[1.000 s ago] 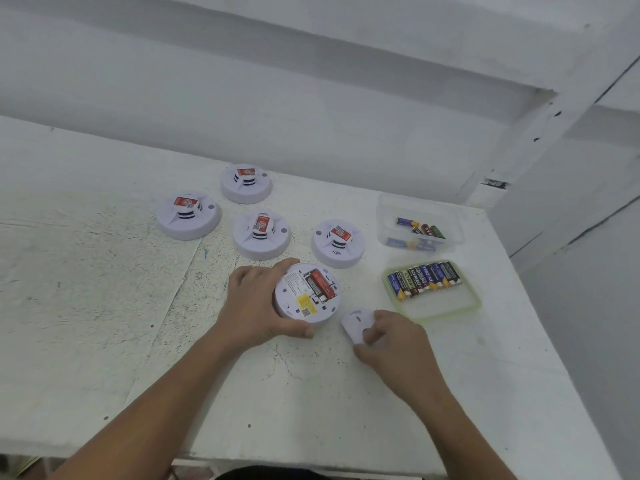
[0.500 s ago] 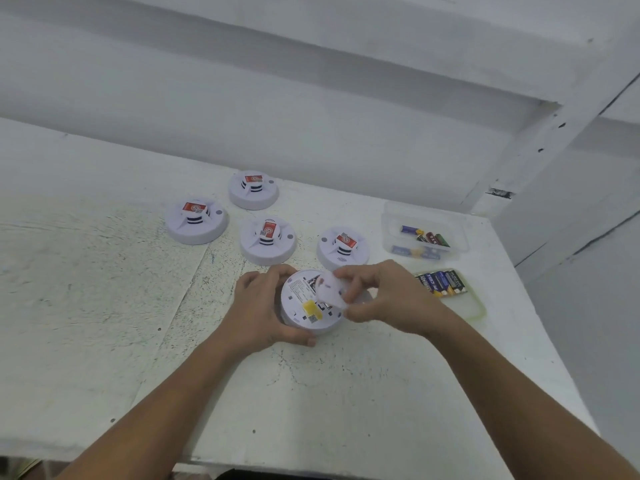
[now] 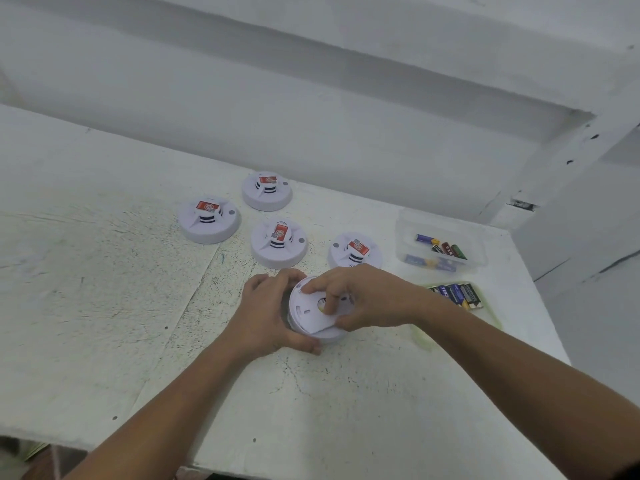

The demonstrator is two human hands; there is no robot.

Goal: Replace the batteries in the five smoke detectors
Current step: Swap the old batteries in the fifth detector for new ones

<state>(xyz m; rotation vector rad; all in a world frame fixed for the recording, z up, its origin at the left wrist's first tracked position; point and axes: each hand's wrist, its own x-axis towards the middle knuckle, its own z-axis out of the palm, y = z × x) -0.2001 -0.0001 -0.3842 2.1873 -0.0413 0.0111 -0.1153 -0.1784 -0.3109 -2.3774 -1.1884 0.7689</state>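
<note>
My left hand [image 3: 266,313] is curled round the left side of the smoke detector [image 3: 329,337] at the centre of the frame. The thumb lies along its near edge and the fingers wrap over the far edge. My right hand [image 3: 367,299] comes in from the right, wrist bent. It pinches the white round cover [image 3: 310,311] on the detector's upturned back, index finger stretched to the cover's upper-left rim and thumb tucked at its near edge. The cover looks slightly askew on the body, and I can't read any marking on it, only a small slot and a yellowish spot by my fingers.

Above the hands four more detectors sit on the table [image 3: 104,306], well apart from one another: one [image 3: 355,252] just above my right hand, one [image 3: 279,243] above my left, one [image 3: 209,220] further to the upper left and one [image 3: 266,191] farthest back. Each carries a red label with a white round logo (the print is too small for me to read).

At the right, a flat green-rimmed tray [image 3: 420,336] holds a row of dark blue batteries [image 3: 457,295], partly behind my right forearm; one wrapper seems to read "CELL". Above it, a clear plastic tub [image 3: 405,230] holds a few loose batteries [image 3: 441,245], blue, red and green, brands unreadable.
</note>
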